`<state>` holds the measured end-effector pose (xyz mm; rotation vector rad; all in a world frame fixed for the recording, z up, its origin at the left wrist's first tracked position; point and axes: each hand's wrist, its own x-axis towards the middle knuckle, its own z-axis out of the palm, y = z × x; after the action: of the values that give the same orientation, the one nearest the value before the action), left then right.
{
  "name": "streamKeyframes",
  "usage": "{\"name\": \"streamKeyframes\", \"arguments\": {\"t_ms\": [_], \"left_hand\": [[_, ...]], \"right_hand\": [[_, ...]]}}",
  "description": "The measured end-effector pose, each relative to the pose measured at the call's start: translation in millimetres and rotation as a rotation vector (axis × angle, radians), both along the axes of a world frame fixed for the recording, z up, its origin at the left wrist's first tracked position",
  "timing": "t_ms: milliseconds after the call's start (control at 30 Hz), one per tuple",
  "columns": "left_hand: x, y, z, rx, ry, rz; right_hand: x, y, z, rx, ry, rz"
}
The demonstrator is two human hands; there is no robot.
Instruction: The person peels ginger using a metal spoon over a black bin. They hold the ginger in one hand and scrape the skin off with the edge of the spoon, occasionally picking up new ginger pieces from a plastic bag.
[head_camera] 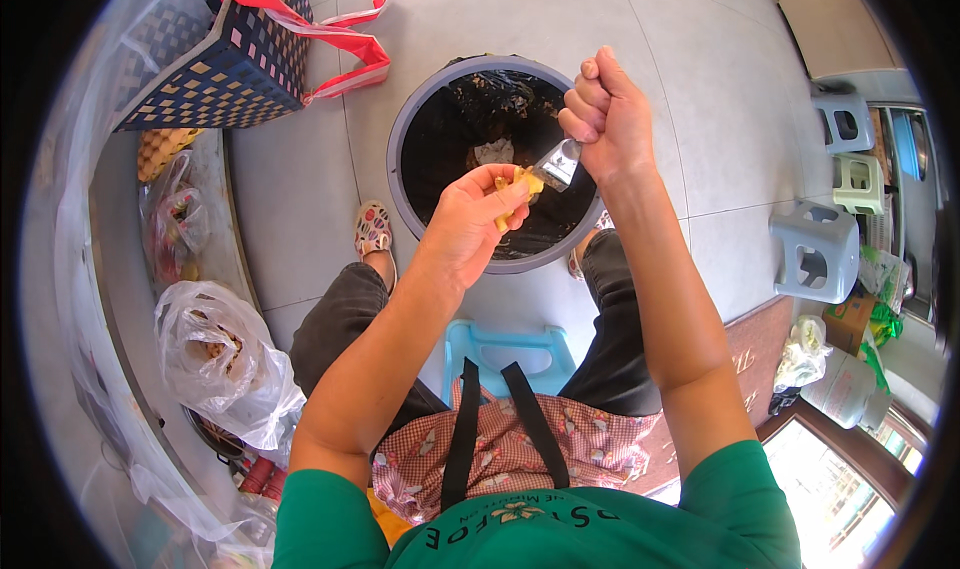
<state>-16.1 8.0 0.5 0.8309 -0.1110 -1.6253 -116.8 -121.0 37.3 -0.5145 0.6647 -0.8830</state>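
Note:
My left hand (472, 220) pinches a knobbly, pale yellow piece of root (531, 181), which looks like ginger. In my right hand (611, 123), the fist is closed round a tool whose short, broad metal blade (559, 164) points down toward the root. The tool's handle is hidden in the fist. The blade's edge meets or nearly meets the root; I cannot tell which. Beneath both hands stands a round bin with a grey rim (395, 156) and a black plastic liner (442, 130). Inside it lie a crumpled pale scrap (493, 153) and brownish bits.
A light-blue plastic stool (510, 336) is between my legs. To the left are a woven basket (225, 81) with red straps, a shelf edge (232, 216) and a clear plastic bag (225, 366). Several plastic stools (817, 250) line the right side.

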Motion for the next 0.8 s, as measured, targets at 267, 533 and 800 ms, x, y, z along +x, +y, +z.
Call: {"name": "streamKeyframes", "arguments": {"t_ms": [267,533,800], "left_hand": [[1.0,1.8,-4.3,-0.031,-0.077,-0.036],[0.4,2.5,-2.3,-0.026,-0.082,-0.049],[0.8,2.0,-1.5,0.003,0.081,-0.043]], "right_hand": [[-2.0,-1.6,-2.9,0.003,-0.008,0.05],[-5.1,-3.0,0.2,0.024,-0.073,0.045],[-5.1,-2.2,-0.4,0.006,-0.091,0.012]]}}
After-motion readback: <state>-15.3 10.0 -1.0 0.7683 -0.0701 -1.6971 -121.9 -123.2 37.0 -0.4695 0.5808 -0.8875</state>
